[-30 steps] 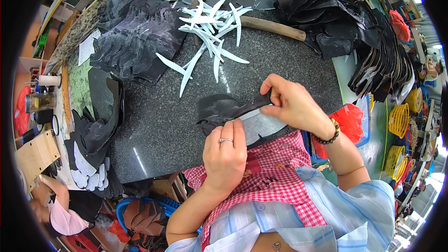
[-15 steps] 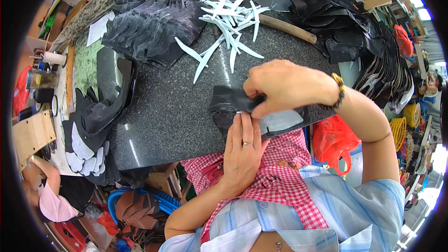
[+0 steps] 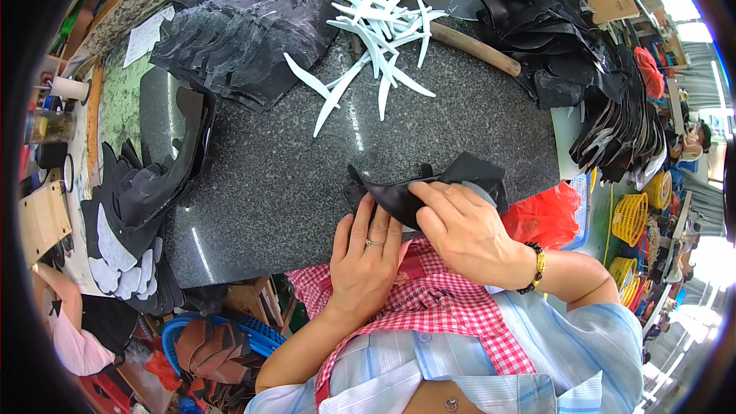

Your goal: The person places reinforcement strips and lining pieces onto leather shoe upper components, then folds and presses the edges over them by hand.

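A black leather piece (image 3: 397,198) lies partly folded and lifted at the front edge of the speckled stone slab (image 3: 268,176). My right hand (image 3: 475,234) is closed on its raised flap, thumb and fingers pinching the leather. A grey patch shows on the piece beside that hand. To the left, my left hand (image 3: 363,257) has its fingers stretched out, the tips against the leather's near edge and partly under the flap. Beyond the hands, thin pale curved strips (image 3: 379,38) lie in a loose heap. Whatever is under the flap is mostly hidden.
Black leather pieces (image 3: 245,38) are piled at the back left, more (image 3: 544,23) at the back right. A wooden handle (image 3: 475,48) lies behind the strips. Black parts (image 3: 142,192) sit at the left edge. A red bag (image 3: 544,215) hangs right; another person's arm (image 3: 65,295) shows far left.
My right hand has come nearer to me and pulled the leather flap over toward the front edge. My left hand has shifted slightly left, its fingers spreading a little.
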A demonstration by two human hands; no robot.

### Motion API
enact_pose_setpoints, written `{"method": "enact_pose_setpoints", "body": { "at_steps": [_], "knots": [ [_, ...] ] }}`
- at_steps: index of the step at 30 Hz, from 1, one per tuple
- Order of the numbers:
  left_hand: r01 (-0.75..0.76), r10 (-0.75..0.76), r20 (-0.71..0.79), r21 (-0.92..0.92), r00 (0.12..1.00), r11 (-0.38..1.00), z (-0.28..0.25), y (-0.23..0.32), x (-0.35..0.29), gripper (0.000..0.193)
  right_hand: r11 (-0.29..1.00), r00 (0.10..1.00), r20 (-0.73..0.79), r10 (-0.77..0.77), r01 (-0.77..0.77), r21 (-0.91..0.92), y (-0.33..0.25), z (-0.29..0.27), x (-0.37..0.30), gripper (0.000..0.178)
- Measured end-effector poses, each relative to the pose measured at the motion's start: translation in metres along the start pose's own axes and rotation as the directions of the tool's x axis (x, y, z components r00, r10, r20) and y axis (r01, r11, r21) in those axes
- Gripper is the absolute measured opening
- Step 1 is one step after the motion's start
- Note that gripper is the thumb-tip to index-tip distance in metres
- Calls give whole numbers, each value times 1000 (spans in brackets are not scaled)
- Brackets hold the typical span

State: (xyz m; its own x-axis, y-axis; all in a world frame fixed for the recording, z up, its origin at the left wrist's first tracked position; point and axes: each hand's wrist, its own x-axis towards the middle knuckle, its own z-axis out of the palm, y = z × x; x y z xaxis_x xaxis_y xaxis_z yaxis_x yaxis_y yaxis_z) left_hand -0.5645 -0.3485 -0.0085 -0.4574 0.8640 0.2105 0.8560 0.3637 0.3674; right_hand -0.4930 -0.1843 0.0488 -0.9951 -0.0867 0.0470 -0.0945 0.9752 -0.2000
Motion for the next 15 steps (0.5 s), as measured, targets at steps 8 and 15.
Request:
{"method": "enact_pose_setpoints", "body": {
  "at_steps": [8,15],
  "knots": [
    [343,-276,224,-369,935,864,-58,-21,45,49,990,990,-25,-142,142,-15,-4,13,-3,18],
    [748,-547,559,-630,623,208,-54,-39,59,35,965,967,-74,-245,235,-116,-5,16,-1,19]
  ]
}}
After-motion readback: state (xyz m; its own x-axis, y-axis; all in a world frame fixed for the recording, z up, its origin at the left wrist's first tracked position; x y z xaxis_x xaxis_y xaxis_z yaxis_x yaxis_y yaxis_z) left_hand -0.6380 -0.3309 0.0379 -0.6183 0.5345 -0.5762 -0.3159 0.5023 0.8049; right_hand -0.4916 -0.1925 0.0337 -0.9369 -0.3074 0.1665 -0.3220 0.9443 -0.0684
